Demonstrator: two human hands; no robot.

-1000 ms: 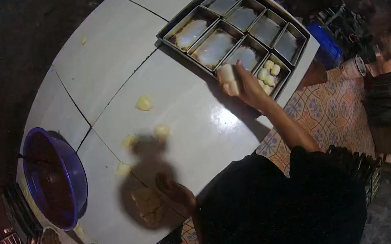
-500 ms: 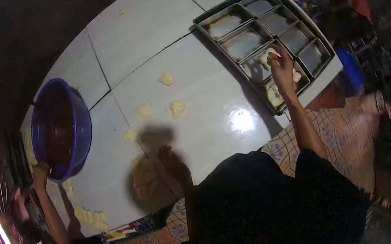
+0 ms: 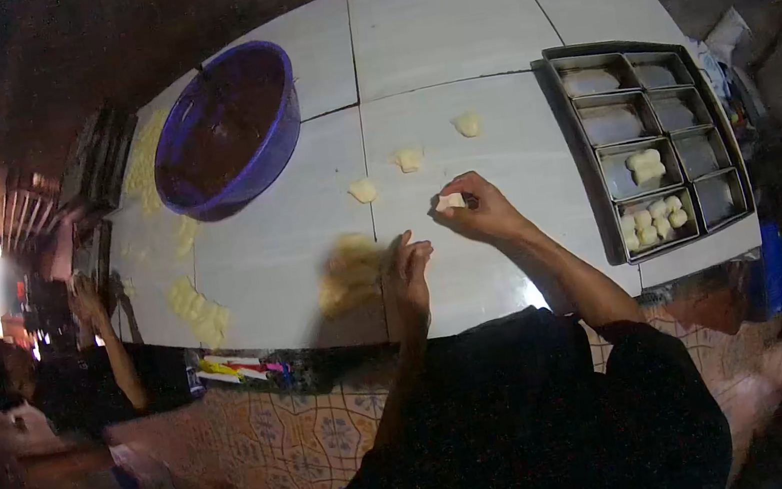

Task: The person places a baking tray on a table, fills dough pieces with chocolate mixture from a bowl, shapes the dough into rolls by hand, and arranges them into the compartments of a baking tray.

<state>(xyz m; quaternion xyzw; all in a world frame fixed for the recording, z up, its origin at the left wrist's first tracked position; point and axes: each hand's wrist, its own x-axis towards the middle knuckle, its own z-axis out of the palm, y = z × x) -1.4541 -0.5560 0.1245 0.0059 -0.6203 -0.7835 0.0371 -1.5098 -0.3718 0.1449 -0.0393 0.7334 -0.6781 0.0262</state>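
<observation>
While my left hand [image 3: 411,277] hangs with fingers apart, I pinch a dough piece [image 3: 450,201] between the fingers of my right hand [image 3: 484,212].

From my remote post I make out a black, short-sleeved top [image 3: 529,426], so dark its folds barely show. The loose right sleeve [image 3: 653,362] ends near the elbow; the left hand [image 3: 409,277] and right hand [image 3: 484,213] are bare.
</observation>
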